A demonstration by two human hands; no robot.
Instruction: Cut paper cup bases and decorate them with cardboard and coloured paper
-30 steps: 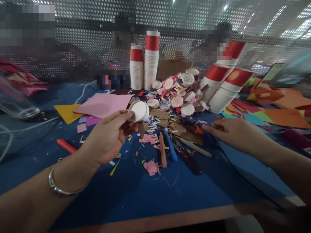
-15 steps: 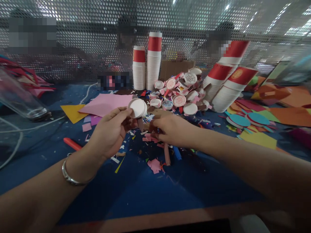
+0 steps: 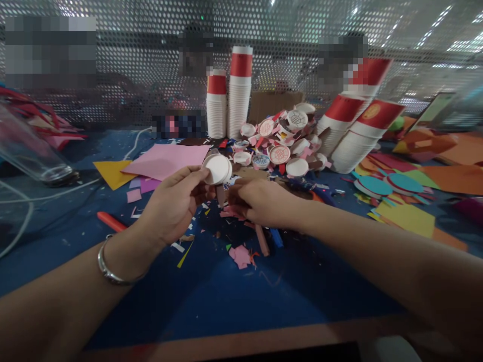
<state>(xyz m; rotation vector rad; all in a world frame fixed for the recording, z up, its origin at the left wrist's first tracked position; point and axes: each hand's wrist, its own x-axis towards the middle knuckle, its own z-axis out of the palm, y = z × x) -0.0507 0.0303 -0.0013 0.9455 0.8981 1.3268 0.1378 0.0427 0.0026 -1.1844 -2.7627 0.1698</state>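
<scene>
My left hand (image 3: 171, 203) pinches a white round cut-off paper cup base (image 3: 217, 169) between thumb and fingers, its flat face towards me. A brown paper strip (image 3: 220, 195) hangs below the cup base. To its right, my right hand (image 3: 264, 201) is low over pink paper scraps (image 3: 229, 212) with its fingers curled and drawn together. What these fingers hold, if anything, is hidden. Just below it lie a brown stick-like piece (image 3: 262, 240) and a blue one (image 3: 276, 237). Small pink paper pieces (image 3: 240, 256) lie nearer to me.
Behind my hands rises a pile of decorated cup bases (image 3: 279, 154). Stacked paper cups (image 3: 239, 95) stand behind, with leaning cup stacks (image 3: 349, 136) on the right. Pink paper (image 3: 166, 160), a red pen-like stick (image 3: 111, 221) and a clear glass-like vessel (image 3: 33, 146) lie left. Turquoise discs (image 3: 373, 185) lie right.
My left hand has shifted slightly right with the cup base still in it. The fingers of my right hand have curled closer together beside the brown strip.
</scene>
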